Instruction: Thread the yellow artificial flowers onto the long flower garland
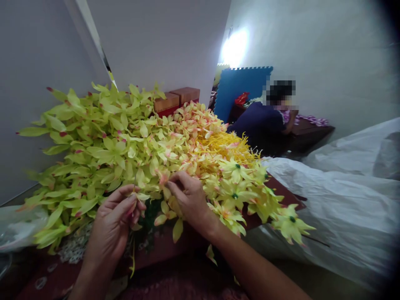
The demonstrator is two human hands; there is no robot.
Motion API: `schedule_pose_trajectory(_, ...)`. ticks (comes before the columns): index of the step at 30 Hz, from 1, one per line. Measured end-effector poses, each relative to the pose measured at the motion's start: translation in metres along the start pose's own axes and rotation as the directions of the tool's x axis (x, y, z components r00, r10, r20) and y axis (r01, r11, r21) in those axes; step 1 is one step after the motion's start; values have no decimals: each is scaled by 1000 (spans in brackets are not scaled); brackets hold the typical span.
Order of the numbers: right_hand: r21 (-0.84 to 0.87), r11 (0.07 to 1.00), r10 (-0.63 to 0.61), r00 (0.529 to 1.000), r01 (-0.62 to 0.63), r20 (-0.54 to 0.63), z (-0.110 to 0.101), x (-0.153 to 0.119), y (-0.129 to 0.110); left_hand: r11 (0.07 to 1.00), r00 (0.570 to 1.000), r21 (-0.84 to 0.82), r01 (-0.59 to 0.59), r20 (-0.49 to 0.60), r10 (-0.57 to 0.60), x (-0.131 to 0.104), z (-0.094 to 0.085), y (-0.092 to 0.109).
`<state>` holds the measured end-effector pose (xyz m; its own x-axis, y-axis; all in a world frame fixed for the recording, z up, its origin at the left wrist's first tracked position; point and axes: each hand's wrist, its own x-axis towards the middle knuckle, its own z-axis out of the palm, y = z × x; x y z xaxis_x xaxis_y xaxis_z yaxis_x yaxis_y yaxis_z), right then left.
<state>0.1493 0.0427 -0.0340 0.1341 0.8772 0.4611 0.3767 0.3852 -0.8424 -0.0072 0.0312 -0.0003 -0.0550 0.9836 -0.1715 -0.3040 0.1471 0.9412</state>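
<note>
Lower centre: my left hand (117, 216) pinches a thin stem (134, 181), my right hand (193, 200) a pink-centred artificial blossom (163, 178), seemingly light and soft, best gripped centrally.

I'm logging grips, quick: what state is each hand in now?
Left hand: closed, pinching a thin stem with yellow petals.
Right hand: closed, pinching a pink-and-yellow flower.

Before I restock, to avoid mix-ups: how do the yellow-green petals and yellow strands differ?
The yellow-green petals are broad; the yellow strands, thin. Some petals have reddish tips; the strands are deeper yellow. The petals' heap is larger than the strands'. Both lie heaped.
</note>
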Motion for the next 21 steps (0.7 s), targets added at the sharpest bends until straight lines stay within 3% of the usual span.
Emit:
schedule_pose_trajectory(4,239,966,105,994,-99,-12,-2,3,-1,1000,1000,-11,3,-1,-3,1,-2,-1)
schedule_pose_trajectory(9,505,816,275,957,-282,89,-5,7,-7,999,1000,14,30,5,-30,3,-1,-2)
schedule_pose_trajectory(12,567,763,313,945,-312,98,-5,9,-10,997,999,58,43,19,-44,5,4,-1)
schedule_pose_trajectory(17,650,671,351,925,-356,145,0,10,-10,982,988,173,-78,146,53,10,20,0)
schedule_pose_trajectory(21,665,647,332,923,-372,194,1,7,-12,989,979,120,-84,193,60,18,30,-3)
